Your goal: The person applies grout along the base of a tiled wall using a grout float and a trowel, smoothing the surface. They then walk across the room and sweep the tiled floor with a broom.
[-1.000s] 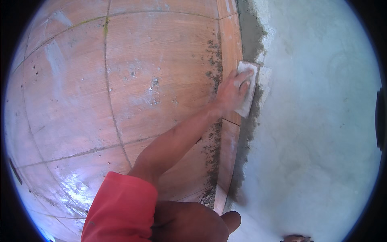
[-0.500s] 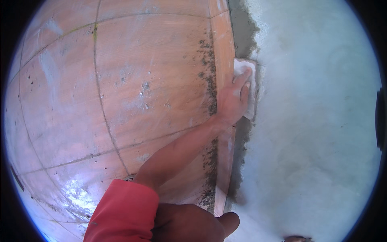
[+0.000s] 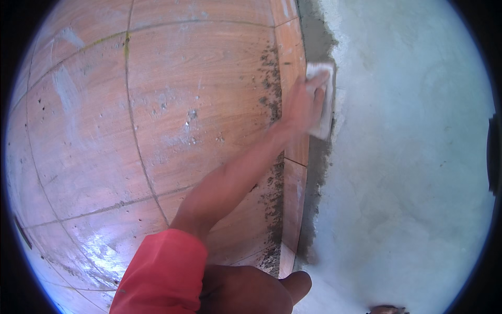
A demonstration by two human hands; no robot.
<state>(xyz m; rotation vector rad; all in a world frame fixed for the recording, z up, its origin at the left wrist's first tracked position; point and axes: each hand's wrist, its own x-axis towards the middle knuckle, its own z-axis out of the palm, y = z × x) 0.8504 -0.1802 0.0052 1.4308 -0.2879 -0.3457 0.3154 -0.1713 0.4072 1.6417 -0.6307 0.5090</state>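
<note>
My left hand (image 3: 308, 97), motion-blurred, grips a pale rectangular float or pad (image 3: 324, 123) against a band of grey mortar (image 3: 317, 36). The pad lies just right of a narrow wood-look tile strip (image 3: 294, 193), at its edge, with my fingers bent over its face. The strip runs between speckled wood-look floor tiles (image 3: 198, 78) and a pale grey plastered surface (image 3: 402, 136). Dark mortar crumbs line the tiles beside the strip. I do not see my right hand.
My red sleeve (image 3: 157, 272) and a bare limb (image 3: 240, 288), probably my leg, fill the lower middle. A small dark shape (image 3: 387, 310) at the bottom right edge is too cropped to make out.
The pad in my left hand shifted slightly down between the two earlier frames, then moved up along the mortar band to its present, higher spot.
</note>
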